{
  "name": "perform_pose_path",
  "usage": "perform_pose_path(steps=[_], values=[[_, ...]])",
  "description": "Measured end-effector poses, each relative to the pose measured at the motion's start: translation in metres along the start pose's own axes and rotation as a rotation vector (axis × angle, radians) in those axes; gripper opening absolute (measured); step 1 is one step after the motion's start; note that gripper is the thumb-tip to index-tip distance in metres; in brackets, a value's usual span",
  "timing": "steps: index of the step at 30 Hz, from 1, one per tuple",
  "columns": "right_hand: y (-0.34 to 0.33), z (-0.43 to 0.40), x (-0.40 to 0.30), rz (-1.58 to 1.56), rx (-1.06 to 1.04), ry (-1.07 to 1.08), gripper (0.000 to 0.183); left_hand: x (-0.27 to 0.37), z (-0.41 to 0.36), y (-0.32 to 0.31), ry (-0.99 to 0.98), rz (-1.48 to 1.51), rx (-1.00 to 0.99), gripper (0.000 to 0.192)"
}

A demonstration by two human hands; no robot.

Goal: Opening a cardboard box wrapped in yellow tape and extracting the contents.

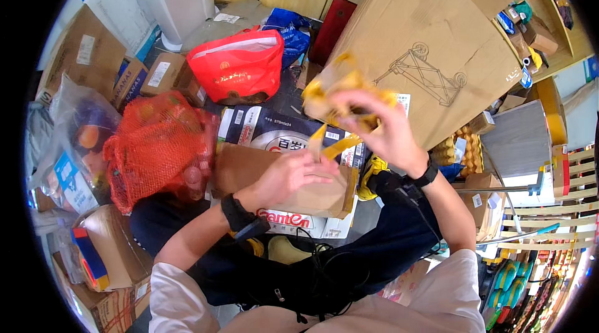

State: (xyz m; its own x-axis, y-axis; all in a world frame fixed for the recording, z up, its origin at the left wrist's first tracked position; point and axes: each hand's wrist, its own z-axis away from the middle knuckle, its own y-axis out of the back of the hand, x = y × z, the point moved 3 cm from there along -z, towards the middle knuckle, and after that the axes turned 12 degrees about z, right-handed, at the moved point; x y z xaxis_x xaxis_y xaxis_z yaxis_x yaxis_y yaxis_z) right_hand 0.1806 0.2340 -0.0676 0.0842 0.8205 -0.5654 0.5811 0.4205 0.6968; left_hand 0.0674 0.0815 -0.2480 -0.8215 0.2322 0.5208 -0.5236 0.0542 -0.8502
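A brown cardboard box [337, 192] lies across a dark and white Ganten carton [262, 120] in front of me. My left hand [299, 171] is over the box's top with its fingers stretched out. A strip of yellow tape [340, 146] reaches its fingertips; whether it sticks to them is unclear. Raised to the upper right, my right hand [376, 122] grips a crumpled, partly clear bundle of yellow packing tape [344, 73], blurred by motion. Both wrists wear black bands.
Left of the cartons sit a red mesh sack [154, 145] and a clear plastic bag [84, 131]. A red bag [238, 66] stands beyond. To the right leans a large cardboard box [449, 28] with a printed cart drawing. Egg trays [468, 150] and a metal pole [496, 189] are nearby.
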Motion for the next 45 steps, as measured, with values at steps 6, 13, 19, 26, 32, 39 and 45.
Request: perform_pose_path(steps=[6,13,19,26,32,39,45], values=[[-0.047,0.031,0.001,0.539,-0.520,0.392,0.031,0.043,0.005,-0.026,-0.016,0.407,-0.041,0.077],[-0.053,0.026,-0.013,0.202,-0.502,0.349,0.037,0.043,0.021,-0.005,-0.188,-0.169,0.183,0.045],[-0.020,0.002,0.002,-0.203,-0.632,0.104,0.035,0.070,0.022,-0.002,-0.177,-0.260,0.174,0.042],[-0.046,0.012,0.078,-0.542,-0.248,-0.454,0.044,0.071,0.038,0.001,-0.187,0.063,0.029,0.041],[-0.089,0.050,0.055,-0.951,-0.873,-0.912,0.086,0.087,0.030,-0.004,-0.308,-0.223,0.111,0.038],[-0.101,0.039,0.010,-1.461,-0.643,-0.835,0.084,0.089,0.030,0.015,-0.574,-0.930,0.398,0.050],[-0.113,0.052,0.012,-1.254,-0.521,-0.786,0.052,0.077,0.038,-0.036,-0.823,-1.640,0.280,0.051]])
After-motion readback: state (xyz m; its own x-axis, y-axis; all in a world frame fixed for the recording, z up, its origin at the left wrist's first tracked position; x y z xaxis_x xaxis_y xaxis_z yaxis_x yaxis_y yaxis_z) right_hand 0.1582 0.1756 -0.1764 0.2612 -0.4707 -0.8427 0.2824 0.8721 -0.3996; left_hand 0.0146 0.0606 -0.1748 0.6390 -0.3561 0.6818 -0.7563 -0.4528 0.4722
